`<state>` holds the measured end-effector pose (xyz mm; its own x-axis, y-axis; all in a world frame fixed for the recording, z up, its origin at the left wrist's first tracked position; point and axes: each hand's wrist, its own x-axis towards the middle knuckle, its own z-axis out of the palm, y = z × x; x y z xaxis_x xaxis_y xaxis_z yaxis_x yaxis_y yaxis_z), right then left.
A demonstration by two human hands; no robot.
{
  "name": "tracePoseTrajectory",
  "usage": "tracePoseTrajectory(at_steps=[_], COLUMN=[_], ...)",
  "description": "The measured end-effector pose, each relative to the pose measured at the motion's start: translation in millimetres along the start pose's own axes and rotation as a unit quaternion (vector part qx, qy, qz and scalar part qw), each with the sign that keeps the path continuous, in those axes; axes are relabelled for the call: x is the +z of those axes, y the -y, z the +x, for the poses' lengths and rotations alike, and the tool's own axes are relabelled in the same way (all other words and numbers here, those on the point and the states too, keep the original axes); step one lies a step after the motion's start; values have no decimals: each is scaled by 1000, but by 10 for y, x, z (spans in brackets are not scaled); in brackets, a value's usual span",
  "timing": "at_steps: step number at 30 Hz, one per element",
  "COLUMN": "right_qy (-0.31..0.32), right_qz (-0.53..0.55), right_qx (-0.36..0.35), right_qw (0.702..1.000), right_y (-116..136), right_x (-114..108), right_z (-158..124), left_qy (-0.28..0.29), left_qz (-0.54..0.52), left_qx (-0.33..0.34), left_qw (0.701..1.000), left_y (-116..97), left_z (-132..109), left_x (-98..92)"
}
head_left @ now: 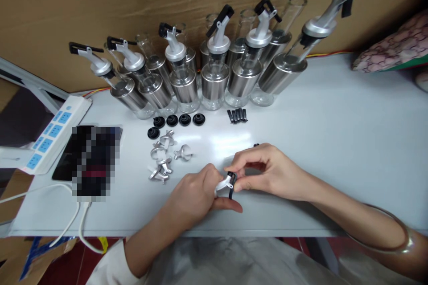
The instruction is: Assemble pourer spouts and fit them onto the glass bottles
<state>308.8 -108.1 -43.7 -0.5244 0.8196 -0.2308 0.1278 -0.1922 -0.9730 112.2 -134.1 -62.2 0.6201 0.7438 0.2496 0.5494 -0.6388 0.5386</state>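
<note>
My left hand (197,191) is closed around a silver pour spout (223,184), its thumb stretched out below. At the spout's tip sits a black flip lever (233,179), pinched between the thumb and fingertips of my right hand (272,173). The spout's base is hidden in the left hand. Beyond the right hand, a small black piece (256,145) peeks out. Several loose silver spouts (183,152) lie left of my hands. Behind them are several round black stoppers (185,119), and a row of small black levers (237,116) lies farther right.
Several glass bottles with metal sleeves (214,82) line the back, the front ones topped with spouts. A power strip (50,136) and a phone (73,156) with a white cable (81,227) occupy the left. Patterned fabric (394,44) sits at the back right of the table (351,142).
</note>
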Motion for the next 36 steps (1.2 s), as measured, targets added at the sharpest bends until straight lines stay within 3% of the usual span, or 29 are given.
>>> tracePoseTrajectory(at_steps=[16,27,36], right_qy=[14,-28,5], right_qz=[-1,-50,-47], right_qx=[15,-133,-135], right_qw=[1000,990,990], right_y=[-6,-22,-20], right_x=[12,-5,-36], right_z=[9,-15,-4], left_qy=[28,-40,-26], left_qz=[37,-67,-68], left_qx=[5,-16,-12], left_qw=[999,997,997], left_y=[5,25,7], left_z=[-17,-45,-13], left_x=[-6,12,-26])
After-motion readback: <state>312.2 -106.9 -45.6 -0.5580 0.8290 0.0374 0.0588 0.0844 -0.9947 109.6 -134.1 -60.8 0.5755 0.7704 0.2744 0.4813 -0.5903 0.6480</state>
